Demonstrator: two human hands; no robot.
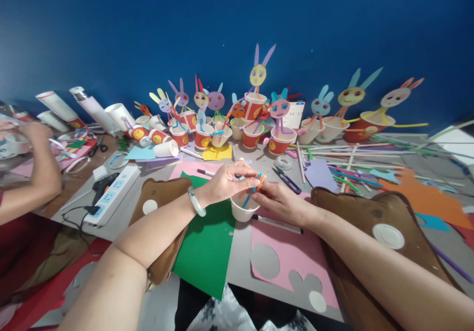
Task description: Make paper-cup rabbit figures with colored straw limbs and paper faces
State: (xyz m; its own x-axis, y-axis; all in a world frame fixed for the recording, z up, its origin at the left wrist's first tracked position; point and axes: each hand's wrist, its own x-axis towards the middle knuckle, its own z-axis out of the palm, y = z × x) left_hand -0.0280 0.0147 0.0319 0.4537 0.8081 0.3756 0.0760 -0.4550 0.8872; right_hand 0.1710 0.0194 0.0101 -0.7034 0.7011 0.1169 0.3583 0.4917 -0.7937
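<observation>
My left hand [225, 182], with a pale bangle on its wrist, is closed in a pinch on a blue pipe cleaner [247, 200]. Beside it, my right hand [280, 201] pinches an orange pipe cleaner [261, 179]. The fingertips of both hands meet just above a white paper cup [242, 213], and the blue piece slants down into its mouth. My fingers hide where the two pieces join, if they do. Below the hands lie a green sheet [205, 237] and a pink sheet [292, 252] with round cut-outs. A black-and-white marker [281, 224] rests by the cup.
Paper cups with rabbit-faced figures [280, 109] line the back by the blue wall. Brown cushions [348, 222] flank my arms. A power strip [114, 195] lies left, a cutter [287, 180] beyond my right hand. Coloured sticks [348, 165] spread right. Another person's arm [40, 168] works far left.
</observation>
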